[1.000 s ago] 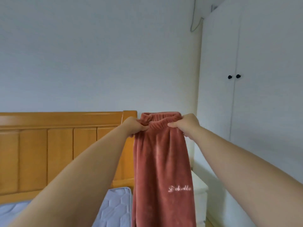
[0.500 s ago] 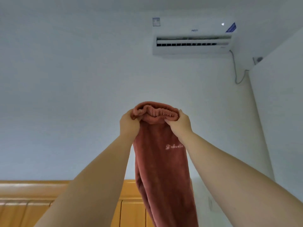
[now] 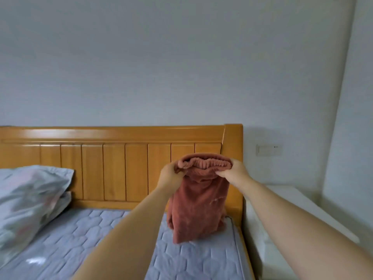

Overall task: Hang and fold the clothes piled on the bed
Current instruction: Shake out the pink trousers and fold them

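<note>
Rust-red fleece trousers with an elastic waistband hang in front of me over the bed's far right corner. My left hand pinches the left end of the waistband and my right hand pinches the right end. The legs bunch up where their lower part touches the quilted grey mattress. Faint white lettering shows on the right leg.
A wooden headboard stands behind the trousers. A pale pillow lies at the left of the bed. A white bedside cabinet stands right of the bed, with a wall switch above it and a white wardrobe side beyond.
Both hands have come down from high overhead with the trousers. The legs, which hung free before, now rest folded on the mattress. The view has tilted down from the ceiling unit to the bed.
</note>
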The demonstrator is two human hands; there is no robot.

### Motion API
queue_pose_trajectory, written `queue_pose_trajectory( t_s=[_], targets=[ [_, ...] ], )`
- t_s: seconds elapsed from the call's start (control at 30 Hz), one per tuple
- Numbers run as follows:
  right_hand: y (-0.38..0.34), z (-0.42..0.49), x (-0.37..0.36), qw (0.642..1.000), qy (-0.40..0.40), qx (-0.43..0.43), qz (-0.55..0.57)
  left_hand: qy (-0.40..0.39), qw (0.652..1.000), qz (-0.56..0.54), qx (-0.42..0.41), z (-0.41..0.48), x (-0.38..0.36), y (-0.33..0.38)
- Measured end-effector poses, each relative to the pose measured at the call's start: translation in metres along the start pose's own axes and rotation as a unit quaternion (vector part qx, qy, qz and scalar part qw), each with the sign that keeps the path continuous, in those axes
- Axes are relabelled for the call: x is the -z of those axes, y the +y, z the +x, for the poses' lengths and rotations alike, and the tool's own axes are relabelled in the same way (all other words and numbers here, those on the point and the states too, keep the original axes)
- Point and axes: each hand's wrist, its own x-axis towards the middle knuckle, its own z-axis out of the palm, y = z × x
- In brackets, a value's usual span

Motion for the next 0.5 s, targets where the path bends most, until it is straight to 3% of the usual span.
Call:
queue_pose_trajectory(
  t_s=[0.27, 0.5],
  targets=[
    [0.117, -0.148, -0.015, 0.984, -0.098, -0.147, -0.019, -0.111, 0.986, 0.034, 0.115, -0.161, -0.041, -0.090],
    [0.225, -0.281, -0.027, 0.946, -0.201, -0.243, -0.078, -0.311, 0.935, 0.097, 0.141, -0.284, -0.075, -0.158]
  ],
)
